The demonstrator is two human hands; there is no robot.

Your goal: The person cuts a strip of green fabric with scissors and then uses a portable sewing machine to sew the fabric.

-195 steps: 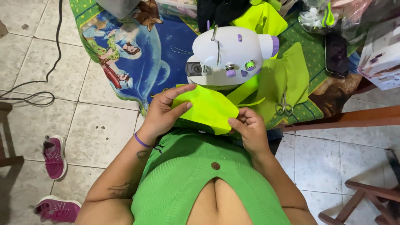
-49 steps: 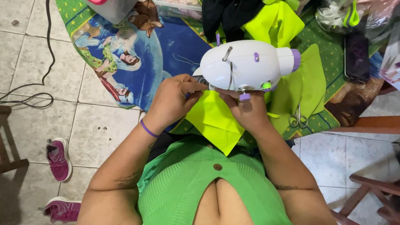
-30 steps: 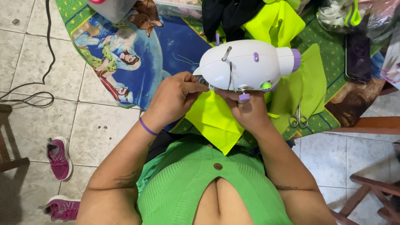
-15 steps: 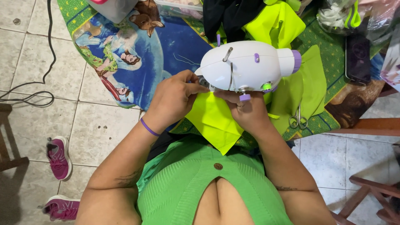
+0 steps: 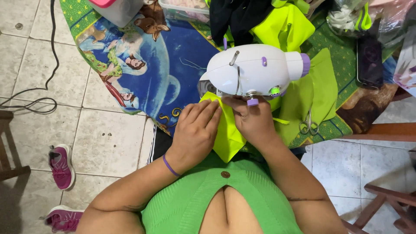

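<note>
Both your hands are on the cloth (image 5: 227, 134), the neon-yellow piece hanging off the near edge of the table (image 5: 173, 65), right under the sewing machine (image 5: 253, 71).

Left hand (image 5: 197, 130): fingers flat and close together, palm down on the cloth's left side, nothing gripped. It looks placed to keep the piece flat and taut at the needle end.

Right hand (image 5: 253, 121): fingers curled, tips tucked under the machine's front. It presses the cloth, maybe pinches it; the machine body hides the fingertips, so I can't tell which. It likely sits there to steer the edge.

The machine sits near the middle of the near edge, with the needle end toward your left hand, so the cloth can drape over the edge into your lap.

Count:
- 1 sewing machine, white with purple knobs
- 1 pair of scissors (image 5: 307, 125), near edge, right of your right hand, within reach
- 1 phone (image 5: 369, 60), dark, toward the far right corner
- More neon-yellow pieces (image 5: 284, 28) past and right of the machine; at least two, and the overlap makes an exact count unsafe
- 2 pink shoes (image 5: 60, 167) on the floor at your left
- 1 purple band (image 5: 171, 167) on the left wrist
</note>
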